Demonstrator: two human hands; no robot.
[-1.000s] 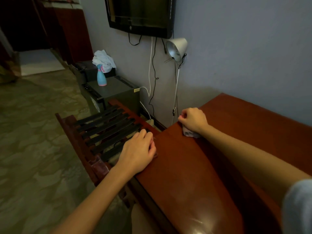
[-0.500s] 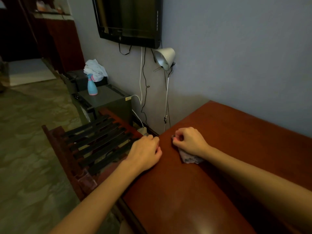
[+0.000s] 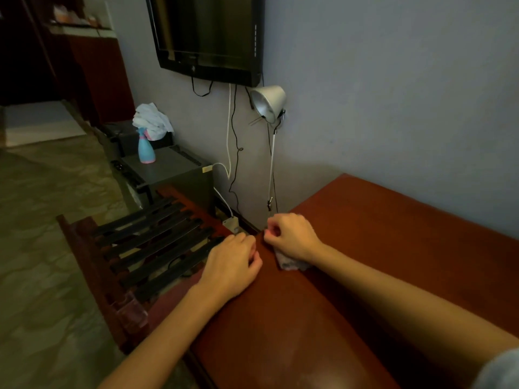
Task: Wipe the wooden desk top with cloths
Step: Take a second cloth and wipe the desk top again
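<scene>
While pressing down at the far left corner of the tabletop [image 3: 393, 248], clutches a pale cloth [image 3: 290, 263] in the right grip [image 3: 292, 239].
Curls the right fingers [image 3: 276, 228] round the cloth, leaving only a crumpled end showing under the wrist, flat on the wood. Rests the left grip [image 3: 233, 265] just beside, on the tabletop's left edge, knuckles up and fingertips tucked under; cannot tell whether closed on anything. Leaves a narrow gap between the two. Looks past them to a dark slatted rack [image 3: 154, 242] left of the tabletop, a lamp [image 3: 268, 103] on the wall above the corner, a TV [image 3: 207, 37] higher up, and a blue spray bottle [image 3: 146, 148] on a grey box [image 3: 168, 169] farther back, with a white rag heap [image 3: 153, 120] behind.
</scene>
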